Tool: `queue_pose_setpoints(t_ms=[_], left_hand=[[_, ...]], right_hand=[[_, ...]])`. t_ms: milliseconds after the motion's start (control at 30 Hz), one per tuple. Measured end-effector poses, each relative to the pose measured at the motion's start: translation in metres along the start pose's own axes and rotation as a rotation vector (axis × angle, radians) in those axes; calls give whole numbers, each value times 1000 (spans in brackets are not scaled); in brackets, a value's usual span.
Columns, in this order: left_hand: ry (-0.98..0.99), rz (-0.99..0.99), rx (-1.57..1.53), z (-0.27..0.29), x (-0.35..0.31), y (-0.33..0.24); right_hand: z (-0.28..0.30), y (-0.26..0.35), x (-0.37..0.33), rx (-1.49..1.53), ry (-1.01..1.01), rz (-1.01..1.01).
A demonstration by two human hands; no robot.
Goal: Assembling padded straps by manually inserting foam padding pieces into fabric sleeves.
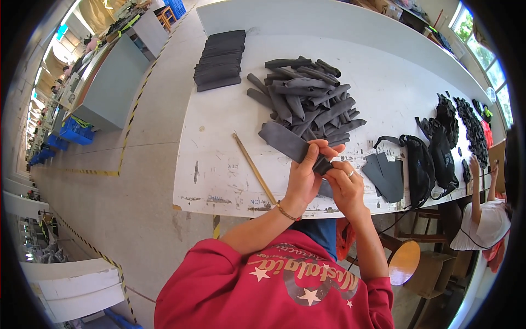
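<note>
Both hands hold a dark grey fabric piece [286,141] over the table's near edge. My left hand [304,178] grips it from beneath, thumb pressed on top, and its far end sticks out to the left. My right hand [346,189] pinches the near end between thumb and fingers. Just beyond lies a loose heap of similar grey fabric pieces [315,98], many rolled or folded into tubes. Left of my left wrist, a thin wooden stick [255,169] rests slantwise on the white table [208,159].
A neat stack of flat dark pieces [221,60] sits at the far left corner. To the right are flat grey panels [385,176], black bags [421,170] and small black parts [472,131]. Another person [485,219] works at the right. A round stool [404,262] stands below.
</note>
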State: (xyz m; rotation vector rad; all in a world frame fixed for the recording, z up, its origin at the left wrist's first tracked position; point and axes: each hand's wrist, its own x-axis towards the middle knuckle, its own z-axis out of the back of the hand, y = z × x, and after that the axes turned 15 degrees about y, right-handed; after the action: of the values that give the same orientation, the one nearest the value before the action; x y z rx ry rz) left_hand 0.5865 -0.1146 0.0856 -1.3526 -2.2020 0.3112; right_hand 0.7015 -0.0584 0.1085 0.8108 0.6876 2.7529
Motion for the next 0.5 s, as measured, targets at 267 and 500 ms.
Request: queue_pose_setpoints(t_ms=[267,500], left_hand=[[-67,25,37,6,7,4],[134,-22,32,10,11,-13]], right_hand=[[-20,7,3,476,-64,-401],[-18,16,-20,1061,-536,-488]])
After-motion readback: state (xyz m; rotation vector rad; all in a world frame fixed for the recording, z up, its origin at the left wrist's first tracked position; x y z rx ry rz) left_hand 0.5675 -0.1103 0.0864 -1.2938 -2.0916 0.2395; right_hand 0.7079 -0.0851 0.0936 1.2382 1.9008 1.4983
